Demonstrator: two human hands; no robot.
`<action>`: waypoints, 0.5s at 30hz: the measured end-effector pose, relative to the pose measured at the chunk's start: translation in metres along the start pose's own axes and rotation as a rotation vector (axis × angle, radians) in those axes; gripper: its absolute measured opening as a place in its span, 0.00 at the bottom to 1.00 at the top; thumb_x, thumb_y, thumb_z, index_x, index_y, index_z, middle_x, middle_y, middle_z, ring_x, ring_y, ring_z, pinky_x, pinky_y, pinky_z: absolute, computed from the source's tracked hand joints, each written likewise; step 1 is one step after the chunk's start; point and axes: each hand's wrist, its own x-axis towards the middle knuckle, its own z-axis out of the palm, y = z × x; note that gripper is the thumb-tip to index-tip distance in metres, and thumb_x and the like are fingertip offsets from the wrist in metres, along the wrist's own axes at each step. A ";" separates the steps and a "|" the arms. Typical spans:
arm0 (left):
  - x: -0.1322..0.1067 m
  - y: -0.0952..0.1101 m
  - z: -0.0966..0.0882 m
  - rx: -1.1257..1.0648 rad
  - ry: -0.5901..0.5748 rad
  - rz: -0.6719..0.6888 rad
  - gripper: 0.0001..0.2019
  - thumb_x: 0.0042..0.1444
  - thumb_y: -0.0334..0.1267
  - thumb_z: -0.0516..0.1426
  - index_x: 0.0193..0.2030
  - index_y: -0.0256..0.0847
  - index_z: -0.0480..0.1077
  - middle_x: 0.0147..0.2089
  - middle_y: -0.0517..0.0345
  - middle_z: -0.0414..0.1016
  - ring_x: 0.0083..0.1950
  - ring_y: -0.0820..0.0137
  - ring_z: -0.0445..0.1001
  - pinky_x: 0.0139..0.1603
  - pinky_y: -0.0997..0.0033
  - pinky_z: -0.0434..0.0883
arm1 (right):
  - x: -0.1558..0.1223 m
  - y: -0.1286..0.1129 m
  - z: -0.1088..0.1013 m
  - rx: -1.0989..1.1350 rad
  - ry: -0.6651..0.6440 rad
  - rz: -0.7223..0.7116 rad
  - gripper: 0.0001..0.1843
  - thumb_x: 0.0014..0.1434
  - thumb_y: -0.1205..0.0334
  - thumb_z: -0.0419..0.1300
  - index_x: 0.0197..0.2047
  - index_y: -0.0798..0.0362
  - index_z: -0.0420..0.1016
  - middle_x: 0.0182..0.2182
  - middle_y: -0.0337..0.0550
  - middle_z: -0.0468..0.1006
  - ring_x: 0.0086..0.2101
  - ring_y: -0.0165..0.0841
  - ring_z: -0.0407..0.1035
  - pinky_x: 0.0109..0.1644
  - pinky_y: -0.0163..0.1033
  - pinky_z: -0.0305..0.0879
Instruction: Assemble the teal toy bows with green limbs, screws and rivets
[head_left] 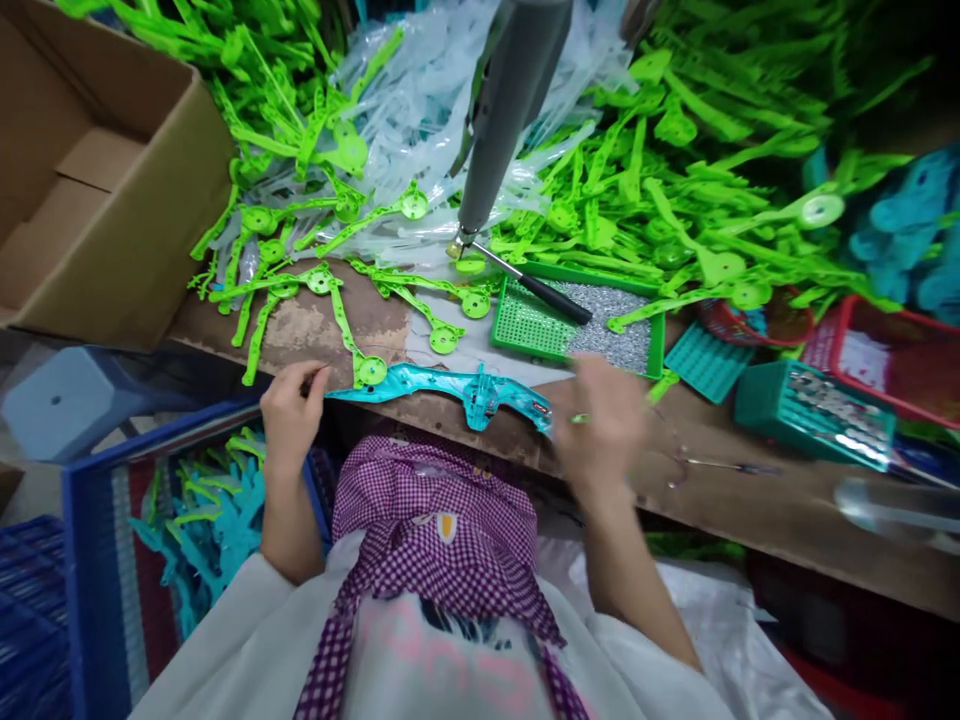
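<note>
A translucent blue plastic bow-shaped piece lies along the table's front edge. A bright green arm with a round disc rests over its left part. At the piece's left end is my left hand, thumb and fingertips pinched together; what sits between them is too small to make out. My right hand is beside the right end, smeared by motion, with a small green bit showing by its fingers. Above the table hangs a grey power screwdriver, its tip pointing down near a black-handled rod.
A green basket holds many small silver screws. Heaps of green arms and clear plastic parts cover the back. A cardboard box stands left, a blue crate below. Teal and red baskets sit right.
</note>
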 end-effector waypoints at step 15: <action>0.038 0.040 0.019 -0.325 -0.470 0.149 0.12 0.65 0.34 0.52 0.53 0.41 0.68 0.42 0.55 0.79 0.42 0.66 0.79 0.44 0.67 0.73 | 0.010 -0.075 0.020 0.422 -0.310 -0.237 0.20 0.67 0.57 0.52 0.60 0.49 0.70 0.57 0.53 0.75 0.59 0.45 0.67 0.68 0.67 0.48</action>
